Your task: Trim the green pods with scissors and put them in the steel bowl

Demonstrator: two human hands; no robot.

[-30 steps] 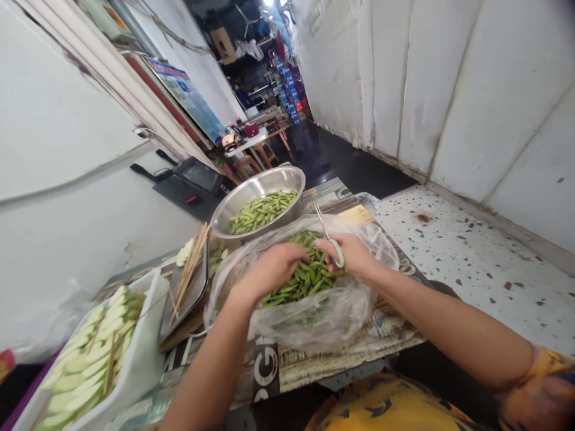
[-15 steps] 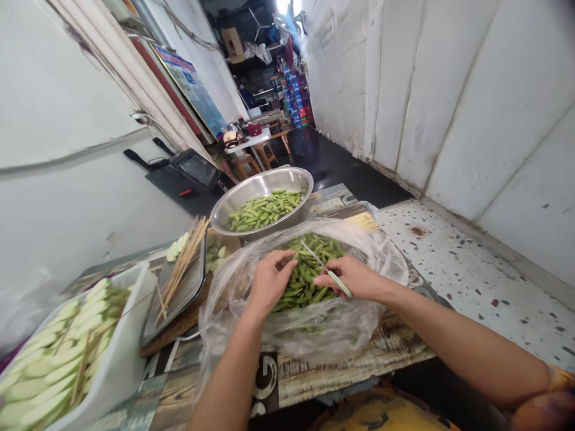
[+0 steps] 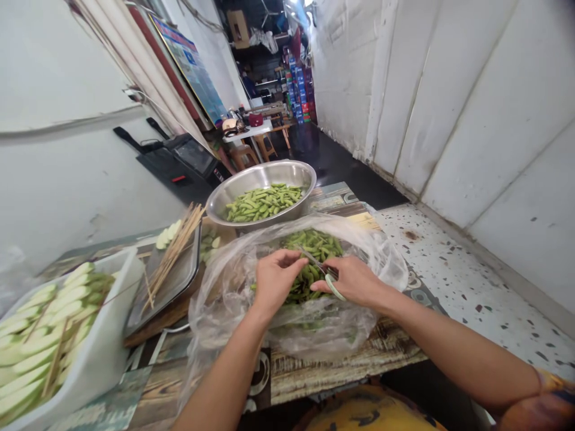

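My right hand [image 3: 354,281] is closed round a pair of scissors [image 3: 335,287] with pale green handles, its blades pointing up and left. Thumb and fingers of my left hand [image 3: 278,278] are pinched together right by the blade tips; whatever they hold is hidden. Both hands are over a clear plastic bag [image 3: 224,281], spread open and full of green edamame pods [image 3: 314,240]. Just behind the bag stands a wide steel bowl [image 3: 215,206] with more edamame pods [image 3: 265,202] in it.
At left, a white tub [image 3: 105,344] holds sliced pale green vegetable on sticks. Beside it, wooden skewers [image 3: 173,257] lie across a metal tray [image 3: 193,263]. A black machine [image 3: 179,164] leans by the wall. Farther back are a white table [image 3: 247,134] and stools.
The scissors have turned in my right hand, and their blades now reach my left fingertips. My hands have drawn slightly closer together. The view has shifted a little.
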